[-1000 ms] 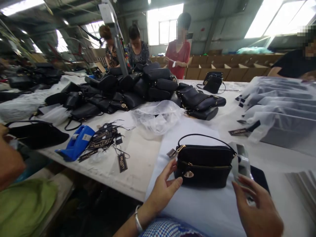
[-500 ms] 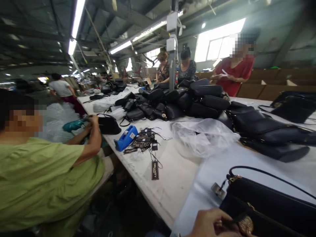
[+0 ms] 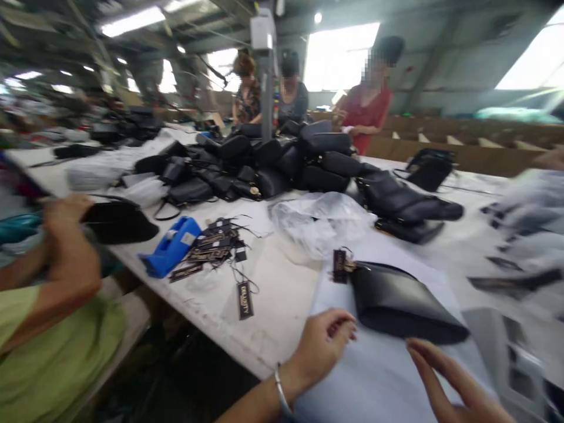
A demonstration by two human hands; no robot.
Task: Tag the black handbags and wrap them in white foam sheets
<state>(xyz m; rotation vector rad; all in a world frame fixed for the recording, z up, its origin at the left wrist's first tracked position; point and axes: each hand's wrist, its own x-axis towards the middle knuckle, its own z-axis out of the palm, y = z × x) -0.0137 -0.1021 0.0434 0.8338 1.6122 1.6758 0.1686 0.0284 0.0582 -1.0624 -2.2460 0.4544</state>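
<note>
A black handbag lies on a white sheet in front of me, its smooth side facing up. A dark hang tag is attached at its left end. My left hand, with a bracelet on the wrist, hovers just left of the bag, fingers loosely curled and nothing visible in them. Beside the bag's near edge is my right hand, thumb and finger extended; whether a fingertip touches the bag is unclear.
A blue tape dispenser and a heap of tags lie to the left. Behind are clear plastic and a pile of black bags. A co-worker in green sits at left; wrapped items lie right.
My view has swung right. The handbag, upright with my hand at its front flap before, now lies flat, and both my hands are away from the flap.
</note>
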